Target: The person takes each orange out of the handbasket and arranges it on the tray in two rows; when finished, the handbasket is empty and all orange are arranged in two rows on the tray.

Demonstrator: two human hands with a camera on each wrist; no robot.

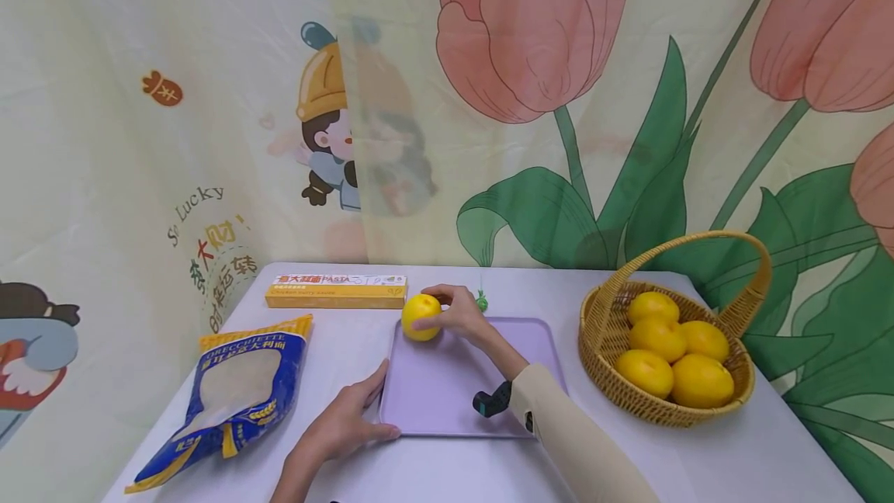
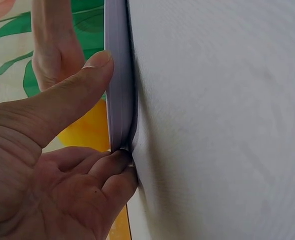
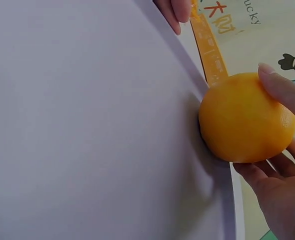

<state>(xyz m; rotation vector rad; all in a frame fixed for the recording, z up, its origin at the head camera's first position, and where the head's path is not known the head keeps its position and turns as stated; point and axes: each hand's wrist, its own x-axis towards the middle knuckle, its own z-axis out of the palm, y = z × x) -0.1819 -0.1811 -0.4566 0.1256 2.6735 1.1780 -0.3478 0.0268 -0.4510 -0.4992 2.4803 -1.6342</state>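
My right hand (image 1: 457, 310) holds an orange (image 1: 419, 324) at the back left corner of a lilac tray (image 1: 447, 394). In the right wrist view the orange (image 3: 242, 120) is against the tray's rim, thumb on one side and fingers on the other. Whether it bears its weight on the tray is unclear. At the tray's front left corner my left hand (image 1: 342, 419) grips the edge. The left wrist view shows its thumb (image 2: 82, 95) against the rim and its curled fingertips at the tray's side, close to the tablecloth.
A wicker basket (image 1: 590, 332) with several oranges (image 1: 656, 338) stands on the right. On the left lies a blue bag of orecchiette pasta (image 1: 240, 386). A yellow and white pasta box (image 1: 335, 293) lies at the back. Behind the white table (image 1: 433, 472) hangs a printed curtain (image 1: 412, 37).
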